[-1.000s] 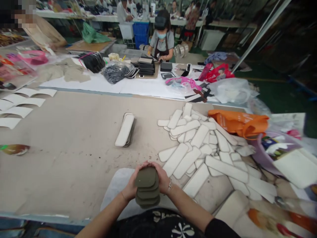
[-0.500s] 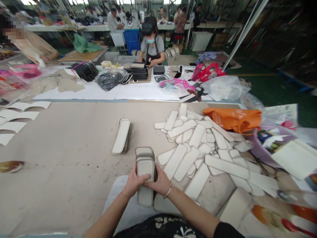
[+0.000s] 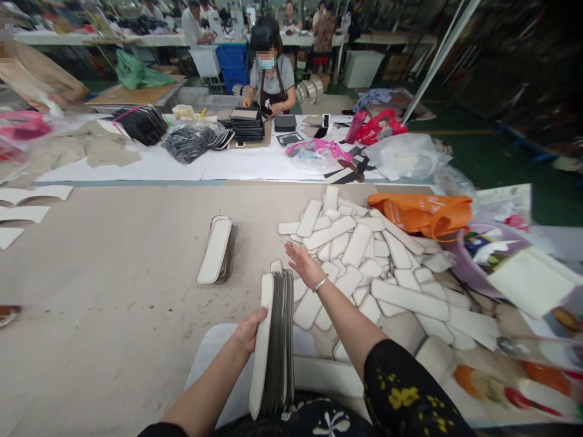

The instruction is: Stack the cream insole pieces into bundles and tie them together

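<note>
My left hand [image 3: 251, 331] is closed round a thick stack of long white strips with rounded ends and dark edges [image 3: 276, 340]. The stack stands on edge in front of me, its layered dark side turned to the right. Above the stack's right side, my right hand [image 3: 304, 266] is open with fingers stretched out, holding nothing. It is beside a loose heap of the same white strips [image 3: 357, 243]. Farther off to the left, a smaller neat stack of white strips [image 3: 216, 249] lies on the table.
An orange bag [image 3: 419, 213] and a purple basin [image 3: 473, 261] border the heap on the right. Curved white pieces [image 3: 27, 213] lie at the left edge. Across the table [image 3: 113, 255], a masked person [image 3: 272, 79] sits behind black stacked pieces [image 3: 246, 126].
The stack, earlier gripped between both hands, has turned so its layered side shows. My right hand has let go and moved up and right with fingers spread. The view has shifted slightly.
</note>
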`<act>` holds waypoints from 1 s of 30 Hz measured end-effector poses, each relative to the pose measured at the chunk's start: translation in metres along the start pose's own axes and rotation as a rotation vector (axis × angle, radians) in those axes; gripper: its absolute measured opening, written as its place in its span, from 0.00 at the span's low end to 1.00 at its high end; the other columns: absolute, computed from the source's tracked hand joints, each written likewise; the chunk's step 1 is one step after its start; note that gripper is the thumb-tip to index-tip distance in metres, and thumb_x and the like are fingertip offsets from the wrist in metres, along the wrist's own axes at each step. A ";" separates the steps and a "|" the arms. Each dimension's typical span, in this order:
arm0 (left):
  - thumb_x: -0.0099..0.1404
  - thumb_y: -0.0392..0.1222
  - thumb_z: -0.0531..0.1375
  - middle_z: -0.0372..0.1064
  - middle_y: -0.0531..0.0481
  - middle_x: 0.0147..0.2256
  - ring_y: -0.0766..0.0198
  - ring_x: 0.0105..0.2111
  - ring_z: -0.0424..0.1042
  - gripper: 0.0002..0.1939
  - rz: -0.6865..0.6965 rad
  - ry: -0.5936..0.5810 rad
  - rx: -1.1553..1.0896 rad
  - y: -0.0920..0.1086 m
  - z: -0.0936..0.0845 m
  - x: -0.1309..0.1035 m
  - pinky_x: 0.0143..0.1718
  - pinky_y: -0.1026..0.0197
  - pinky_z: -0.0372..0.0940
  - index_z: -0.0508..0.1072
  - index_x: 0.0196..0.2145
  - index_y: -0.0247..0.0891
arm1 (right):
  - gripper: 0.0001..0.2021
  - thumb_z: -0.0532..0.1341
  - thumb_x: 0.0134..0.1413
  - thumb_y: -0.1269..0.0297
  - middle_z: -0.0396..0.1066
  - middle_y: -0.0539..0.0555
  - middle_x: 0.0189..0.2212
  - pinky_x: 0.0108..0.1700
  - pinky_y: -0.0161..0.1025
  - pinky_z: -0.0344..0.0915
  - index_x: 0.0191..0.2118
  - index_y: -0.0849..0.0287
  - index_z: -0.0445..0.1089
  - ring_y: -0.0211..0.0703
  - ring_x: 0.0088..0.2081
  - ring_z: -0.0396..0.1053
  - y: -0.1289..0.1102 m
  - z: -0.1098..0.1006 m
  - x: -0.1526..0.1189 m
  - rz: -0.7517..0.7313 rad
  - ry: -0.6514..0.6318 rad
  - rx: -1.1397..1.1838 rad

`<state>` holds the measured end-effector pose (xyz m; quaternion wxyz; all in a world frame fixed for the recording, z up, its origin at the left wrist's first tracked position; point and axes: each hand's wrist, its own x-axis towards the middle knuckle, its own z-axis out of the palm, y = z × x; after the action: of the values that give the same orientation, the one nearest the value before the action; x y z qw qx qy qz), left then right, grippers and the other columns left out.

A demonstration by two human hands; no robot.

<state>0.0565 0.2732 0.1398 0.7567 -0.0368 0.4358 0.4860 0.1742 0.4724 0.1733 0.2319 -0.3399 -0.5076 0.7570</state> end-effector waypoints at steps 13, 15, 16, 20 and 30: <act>0.38 0.55 0.71 0.77 0.40 0.31 0.44 0.45 0.71 0.32 -0.111 -0.053 -0.130 -0.020 0.013 0.010 0.52 0.47 0.63 0.74 0.37 0.31 | 0.36 0.41 0.51 0.32 0.74 0.58 0.43 0.55 0.48 0.60 0.30 0.59 0.73 0.48 0.49 0.68 0.036 0.017 -0.031 0.032 0.105 0.076; 0.40 0.54 0.70 0.76 0.39 0.33 0.44 0.45 0.71 0.31 -0.119 -0.056 -0.137 -0.021 0.016 0.012 0.52 0.47 0.63 0.73 0.39 0.30 | 0.32 0.48 0.50 0.34 0.73 0.56 0.44 0.57 0.49 0.57 0.35 0.58 0.73 0.47 0.50 0.67 0.036 0.012 -0.032 0.007 0.151 -0.006; 0.42 0.54 0.69 0.76 0.39 0.33 0.44 0.46 0.71 0.30 -0.118 -0.059 -0.139 -0.020 0.018 0.012 0.51 0.47 0.63 0.73 0.39 0.30 | 0.30 0.51 0.49 0.35 0.72 0.56 0.46 0.59 0.49 0.55 0.39 0.58 0.73 0.47 0.51 0.66 0.034 0.010 -0.033 -0.016 0.191 -0.050; 0.50 0.55 0.65 0.76 0.38 0.36 0.46 0.46 0.71 0.26 -0.065 -0.056 -0.146 -0.009 0.021 0.014 0.51 0.49 0.63 0.73 0.39 0.30 | 0.31 0.59 0.46 0.43 0.64 0.60 0.52 0.54 0.46 0.61 0.52 0.59 0.64 0.45 0.48 0.66 0.022 0.007 -0.046 -0.084 0.337 -0.162; 0.59 0.54 0.59 0.75 0.37 0.40 0.52 0.41 0.74 0.27 0.066 -0.109 -0.138 0.004 0.027 0.005 0.47 0.55 0.67 0.70 0.46 0.27 | 0.18 0.61 0.47 0.60 0.71 0.52 0.35 0.31 0.34 0.68 0.46 0.58 0.70 0.35 0.27 0.67 0.019 0.028 -0.091 -0.125 0.225 -0.461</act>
<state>0.0717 0.2920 0.1544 0.7585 -0.0479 0.3605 0.5408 0.2130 0.3844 0.1884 0.2497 -0.4339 -0.6575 0.5630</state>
